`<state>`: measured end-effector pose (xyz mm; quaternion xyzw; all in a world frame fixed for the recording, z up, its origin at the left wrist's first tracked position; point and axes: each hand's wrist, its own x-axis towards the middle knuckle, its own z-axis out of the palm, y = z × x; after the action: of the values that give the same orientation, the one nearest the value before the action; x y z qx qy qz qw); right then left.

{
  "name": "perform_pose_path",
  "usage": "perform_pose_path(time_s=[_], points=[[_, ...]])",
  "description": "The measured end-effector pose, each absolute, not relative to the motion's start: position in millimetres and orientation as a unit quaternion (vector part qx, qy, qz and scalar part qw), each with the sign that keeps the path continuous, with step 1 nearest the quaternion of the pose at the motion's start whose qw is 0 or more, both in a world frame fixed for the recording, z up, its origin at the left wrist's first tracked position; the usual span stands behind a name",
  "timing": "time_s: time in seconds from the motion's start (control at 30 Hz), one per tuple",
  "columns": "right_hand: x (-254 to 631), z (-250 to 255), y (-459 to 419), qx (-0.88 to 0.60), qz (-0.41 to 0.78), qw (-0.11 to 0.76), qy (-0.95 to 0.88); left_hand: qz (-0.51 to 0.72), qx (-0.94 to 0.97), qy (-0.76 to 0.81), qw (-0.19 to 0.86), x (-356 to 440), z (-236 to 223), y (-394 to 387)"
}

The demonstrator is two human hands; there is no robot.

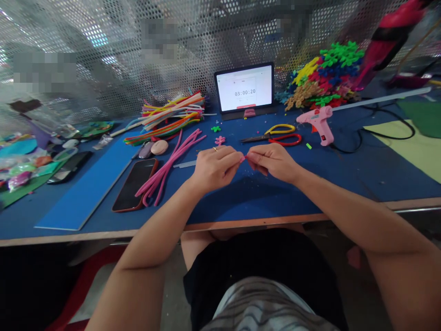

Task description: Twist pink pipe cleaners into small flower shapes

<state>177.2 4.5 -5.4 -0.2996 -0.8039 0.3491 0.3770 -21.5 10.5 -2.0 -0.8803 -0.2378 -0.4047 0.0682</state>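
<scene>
Two hands, left and right, each grip closed on one pink piece.

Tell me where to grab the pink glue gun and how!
I'd take the pink glue gun by its handle, coming from the table's near edge: it lies flat with the handle slanting toward you. Keep off the nozzle, pointing left; it could be hot.

Small pink piece, mostly hidden, between hands
</scene>
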Motion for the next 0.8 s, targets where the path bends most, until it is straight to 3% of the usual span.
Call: perform_pose_path(time_s=[0.07, 0.1, 0.17, 0.3, 0.4, 0.5, 0.6, 0.67, 0.8], points=[[176, -6, 4, -0.288, 0.386, 0.381, -0.789, -0.403, -0.879, -0.234, 0.106, -23, -1, 11], [177, -6, 4, -0.288, 0.367, 0.384, -0.797, -0.405, -0.877, -0.247, 0.075, -23, 0, 10], [179, -8, 6, -0.302, 0.256, 0.386, -0.833, -0.412, -0.860, -0.289, -0.087, -22, 2, 9], [187, -9, 11, -0.315, -0.040, 0.358, -0.878, -0.355, -0.685, -0.338, -0.538, -17, 4, 11], [189, -8, 11, -0.319, -0.132, 0.327, -0.880, -0.297, -0.591, -0.339, -0.670, -16, 3, 14], [188, -7, 10, -0.326, -0.114, 0.326, -0.880, -0.329, -0.602, -0.332, -0.648, -14, 1, 12], [186, -6, 9, -0.340, 0.016, 0.351, -0.872, -0.385, -0.673, -0.326, -0.541, -13, 1, 8], [183, -6, 9, -0.340, 0.167, 0.359, -0.853, -0.407, -0.738, -0.324, -0.430, -13, 1, 7], [178, -8, 10, -0.288, 0.468, 0.360, -0.753, -0.406, -0.862, -0.281, -0.114, -19, 1, 10]])
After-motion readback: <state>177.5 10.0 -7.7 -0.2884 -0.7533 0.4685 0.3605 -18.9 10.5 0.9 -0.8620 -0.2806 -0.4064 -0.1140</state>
